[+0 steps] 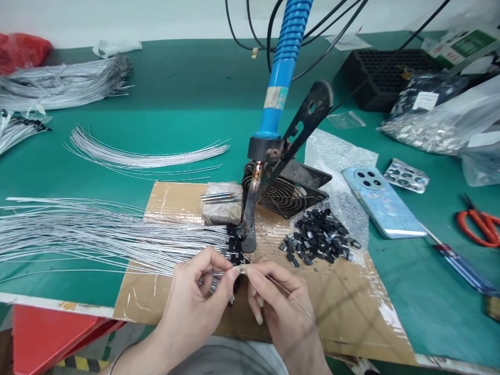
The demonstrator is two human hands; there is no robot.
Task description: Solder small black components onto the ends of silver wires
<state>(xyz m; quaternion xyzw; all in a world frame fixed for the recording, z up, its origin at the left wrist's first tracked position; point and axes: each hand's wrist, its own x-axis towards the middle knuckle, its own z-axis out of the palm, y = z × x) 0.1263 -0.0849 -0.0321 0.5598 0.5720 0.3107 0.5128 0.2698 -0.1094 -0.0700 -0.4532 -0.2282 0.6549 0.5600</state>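
Note:
My left hand [197, 299] and my right hand [283, 312] meet over the front of the cardboard sheet [332, 312]. Thumb and forefinger of each are pinched together, the tips almost touching. Between them is a thin pale wire [245, 269], its exact end hidden by my fingers. A fine strand [292, 296] runs across the back of my right fingers. Just behind my left hand lies a bundle of white wires [172, 242] with black connectors [235, 245] on their ends. The dark tip of a blue-handled soldering iron [252, 203] points down above these connectors.
Behind the iron stands a black fan [289, 195], beside a grey block [222, 208] carrying thin rods. Loose black connector pieces [322, 234] are heaped to the right. Further right are a phone [378, 200], a screwdriver [466, 268] and red-handled scissors [480, 226]. More wires [148, 156] lie at left.

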